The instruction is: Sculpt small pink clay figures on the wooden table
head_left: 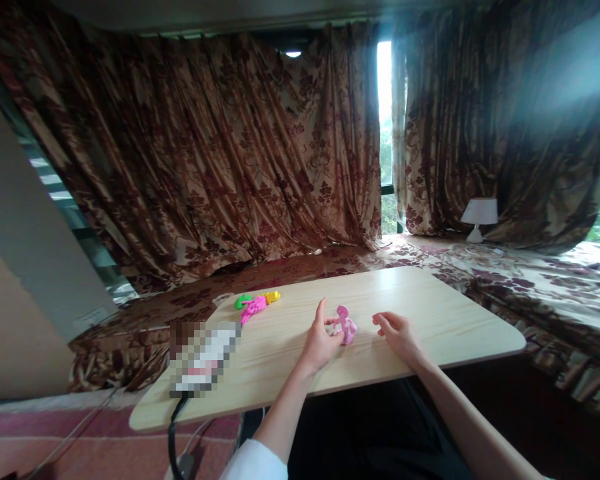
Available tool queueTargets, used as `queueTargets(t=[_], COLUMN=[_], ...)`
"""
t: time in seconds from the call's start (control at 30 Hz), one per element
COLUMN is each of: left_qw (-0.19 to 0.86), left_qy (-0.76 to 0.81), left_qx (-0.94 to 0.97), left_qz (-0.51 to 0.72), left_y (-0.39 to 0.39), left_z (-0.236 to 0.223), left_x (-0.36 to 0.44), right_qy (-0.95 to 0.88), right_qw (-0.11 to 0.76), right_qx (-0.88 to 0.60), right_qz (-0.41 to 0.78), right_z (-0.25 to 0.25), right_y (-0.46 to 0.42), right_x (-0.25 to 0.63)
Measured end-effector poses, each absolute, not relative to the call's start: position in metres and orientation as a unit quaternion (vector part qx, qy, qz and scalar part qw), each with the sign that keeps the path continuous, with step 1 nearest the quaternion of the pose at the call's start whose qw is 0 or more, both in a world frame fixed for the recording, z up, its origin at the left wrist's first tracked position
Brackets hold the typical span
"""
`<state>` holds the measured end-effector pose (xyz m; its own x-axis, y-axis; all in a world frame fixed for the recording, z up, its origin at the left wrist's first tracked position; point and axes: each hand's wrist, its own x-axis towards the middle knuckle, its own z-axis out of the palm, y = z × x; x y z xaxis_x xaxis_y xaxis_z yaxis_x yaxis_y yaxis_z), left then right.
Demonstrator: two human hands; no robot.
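Observation:
My left hand [323,341] is closed on a small pink piece [348,331] with a rounded, looped top, just over the table. The thumb presses against the piece's near side and one finger points upward; its exact kind is too small to make out. To the right of the piece, my right hand [396,333] hovers over the table with its fingers loosely bent and apart, holding nothing. A gap separates it from the pink piece.
On the light wooden table [390,293], a magenta bundle [253,308] lies beside a green piece [243,302] and a yellow piece [273,297]. A blurred-out pale object [205,360] with a black cable [173,433] lies at left. A white lamp [480,212] stands behind.

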<state>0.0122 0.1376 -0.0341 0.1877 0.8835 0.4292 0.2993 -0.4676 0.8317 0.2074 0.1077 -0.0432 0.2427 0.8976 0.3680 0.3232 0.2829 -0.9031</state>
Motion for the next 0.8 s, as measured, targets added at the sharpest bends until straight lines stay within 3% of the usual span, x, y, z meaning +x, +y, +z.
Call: queueTargets(t=[0.57,0.8], left_qw=[0.341,0.317], left_qy=[0.346,0.352], left_qx=[0.731,0.744], left_qz=[0.48,0.471], left_y=[0.147,0.193], left_z=[-0.032,-0.017], left_x=[0.021,0.034], right_qy=[-0.564,-0.548], right_qw=[0.568,0.565], right_qx=[-0.548,-0.552], right_qz=[0.243,0.274], right_z=[-0.045,-0.039], right_y=[0.107,0.114], right_x=[0.207,0.225])
